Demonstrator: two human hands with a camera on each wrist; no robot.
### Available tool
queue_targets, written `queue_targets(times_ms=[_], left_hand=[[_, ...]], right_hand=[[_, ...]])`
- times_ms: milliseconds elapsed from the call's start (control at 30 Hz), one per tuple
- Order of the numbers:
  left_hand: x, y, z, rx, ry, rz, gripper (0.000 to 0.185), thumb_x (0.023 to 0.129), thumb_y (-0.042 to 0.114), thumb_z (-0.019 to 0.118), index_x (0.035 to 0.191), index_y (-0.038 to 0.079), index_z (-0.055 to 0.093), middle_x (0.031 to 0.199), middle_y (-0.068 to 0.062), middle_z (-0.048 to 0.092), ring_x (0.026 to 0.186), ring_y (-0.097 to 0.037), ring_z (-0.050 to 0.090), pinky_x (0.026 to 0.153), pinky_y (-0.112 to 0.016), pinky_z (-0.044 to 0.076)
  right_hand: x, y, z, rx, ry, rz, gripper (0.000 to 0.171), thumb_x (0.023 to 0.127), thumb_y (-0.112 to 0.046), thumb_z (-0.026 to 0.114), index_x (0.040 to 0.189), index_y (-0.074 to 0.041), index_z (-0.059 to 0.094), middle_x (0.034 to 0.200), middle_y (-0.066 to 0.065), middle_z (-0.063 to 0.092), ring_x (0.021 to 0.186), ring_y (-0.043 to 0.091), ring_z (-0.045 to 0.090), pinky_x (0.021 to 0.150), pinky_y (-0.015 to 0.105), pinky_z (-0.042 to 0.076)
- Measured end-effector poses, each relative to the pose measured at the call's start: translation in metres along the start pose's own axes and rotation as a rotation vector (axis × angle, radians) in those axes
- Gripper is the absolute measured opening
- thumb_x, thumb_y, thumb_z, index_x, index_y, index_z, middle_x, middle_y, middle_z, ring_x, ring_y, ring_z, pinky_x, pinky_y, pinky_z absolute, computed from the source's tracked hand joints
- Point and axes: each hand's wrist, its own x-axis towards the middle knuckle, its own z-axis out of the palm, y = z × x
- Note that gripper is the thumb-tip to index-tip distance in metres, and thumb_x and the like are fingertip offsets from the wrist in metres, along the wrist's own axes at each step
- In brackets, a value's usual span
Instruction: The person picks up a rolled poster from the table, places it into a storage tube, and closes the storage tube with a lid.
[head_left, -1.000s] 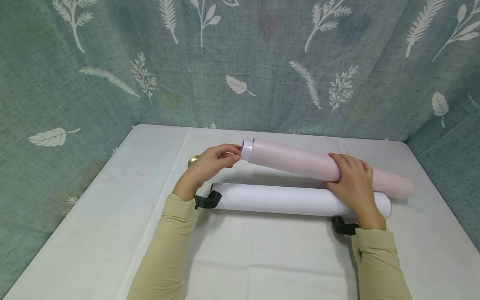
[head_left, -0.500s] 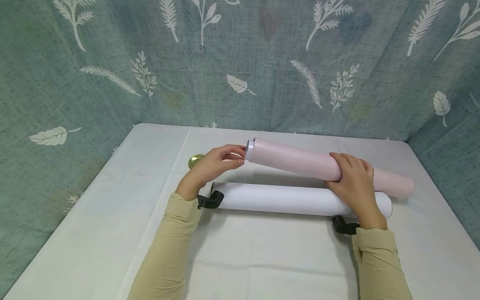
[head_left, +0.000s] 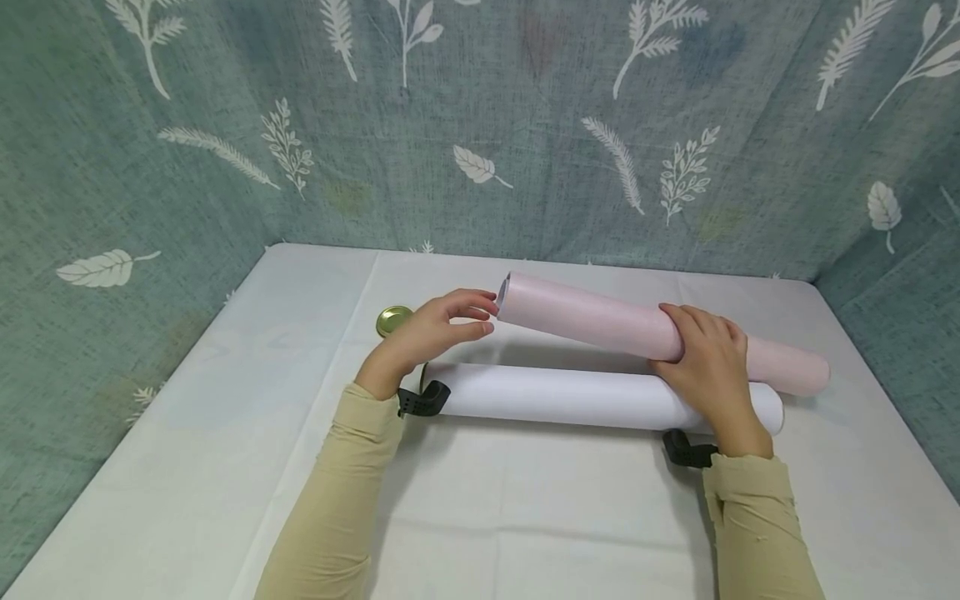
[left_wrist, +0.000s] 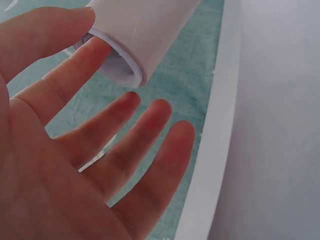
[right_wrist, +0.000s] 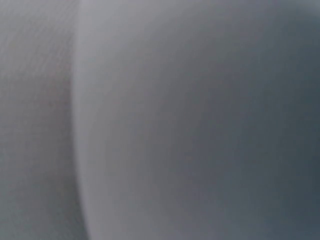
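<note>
A pale pink paper roll (head_left: 585, 315) slants across the far half of the table, its left end raised. My right hand (head_left: 705, 362) grips it from above, right of its middle. My left hand (head_left: 446, 325) is at its left end, fingers mostly straight. In the left wrist view, the index finger (left_wrist: 75, 72) reaches into the roll's open end (left_wrist: 120, 70); the thumb (left_wrist: 60, 25) lies at the outer rim and the other fingers are spread. A thick white paper roll (head_left: 555, 396) lies nearer, under my right wrist. The right wrist view is filled by a blurred pale surface.
Beyond my left wrist, a round gold lid (head_left: 392, 320) lies on the white-covered table (head_left: 480, 517). Behind and beside the table hangs a green leaf-patterned cloth (head_left: 480, 125). Black wrist straps (head_left: 423, 400) sit close to the white roll.
The white inner roll that stuck out of the pink roll's left end has slid inside it. My left hand has moved slightly right with it and its fingers have opened; the right hand stays put.
</note>
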Motion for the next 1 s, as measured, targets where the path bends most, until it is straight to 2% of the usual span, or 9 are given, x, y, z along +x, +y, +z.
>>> queue_targets(times_ms=[267,500,833,1000], left_hand=[[0.0,0.0,0.003,0.004,-0.015,-0.004,0.027,0.086,0.019,0.06,0.111,0.009,0.058,0.133,-0.003,0.041,0.113,-0.022,0.048,0.09,-0.037,0.04],[0.014,-0.031,0.004,0.029,-0.005,0.032,0.027,0.082,0.032,0.063,0.108,0.023,0.058,0.129,0.008,0.044,0.11,-0.017,0.05,0.088,-0.035,0.042],[0.013,-0.029,0.003,0.029,-0.017,0.022,0.029,0.082,0.036,0.063,0.109,0.025,0.058,0.128,0.011,0.043,0.111,-0.016,0.049,0.088,-0.036,0.041],[0.013,-0.03,0.0,0.026,-0.016,0.0,0.031,0.082,0.038,0.062,0.111,0.029,0.057,0.124,0.014,0.046,0.109,-0.011,0.05,0.087,-0.036,0.042]], right_hand=[[0.0,0.0,0.001,-0.001,-0.004,0.006,0.066,0.061,-0.017,0.077,0.121,-0.012,0.051,0.117,0.011,0.052,0.109,0.033,0.042,0.093,0.056,0.019],[-0.001,0.001,0.001,-0.004,-0.01,0.009,0.066,0.061,-0.017,0.077,0.122,-0.012,0.051,0.117,0.012,0.052,0.109,0.033,0.042,0.093,0.056,0.019],[0.0,-0.002,-0.001,0.002,-0.016,0.018,0.066,0.061,-0.015,0.077,0.122,-0.013,0.05,0.117,0.012,0.051,0.109,0.033,0.042,0.093,0.056,0.019],[0.001,-0.002,-0.001,-0.001,-0.012,0.015,0.067,0.061,-0.015,0.077,0.122,-0.013,0.051,0.117,0.012,0.052,0.109,0.033,0.042,0.093,0.056,0.019]])
